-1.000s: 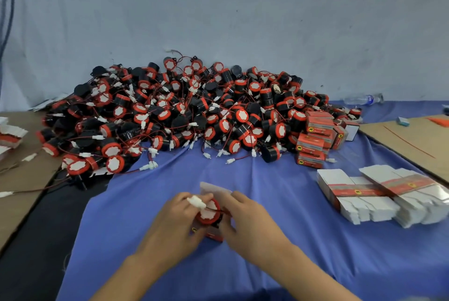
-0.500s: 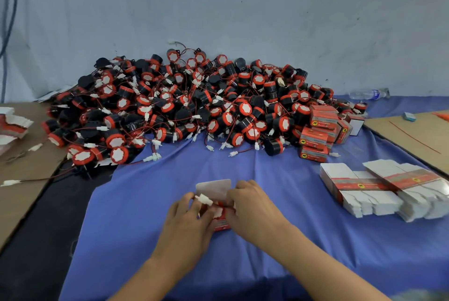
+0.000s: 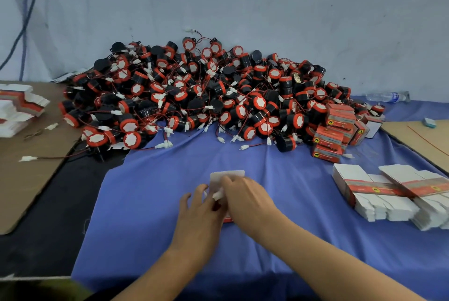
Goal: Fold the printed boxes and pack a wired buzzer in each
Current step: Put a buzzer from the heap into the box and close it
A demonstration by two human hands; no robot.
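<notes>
**Buzzer out of sight since a second ago; printed box (image 3: 228, 219) still unsealed**

Red-ringed buzzer seen between the hands a second ago no longer shows. Both hands have drawn together over the box, which sits on the blue cloth (image 3: 150, 203) of the desk, well in front of the buzzer pile (image 3: 194, 96).

The left hand (image 3: 196, 213) grips the box's left side, fingers curled against it. The right hand (image 3: 245, 198) lies curled over its top and holds it. A white flap (image 3: 227, 175) stands up behind the fingers. One white connector (image 3: 218, 195) pokes out between the two hands.

Packed boxes (image 3: 335, 128), red and closed, are stacked touching the pile's right edge. Flat box blanks (image 3: 369, 191) lie in front of the pile to its right. A second lot of blanks (image 3: 17, 109) lies just left of the pile on a cardboard sheet (image 3: 29, 179). A water bottle (image 3: 388, 96) lies at the pile's far right.
</notes>
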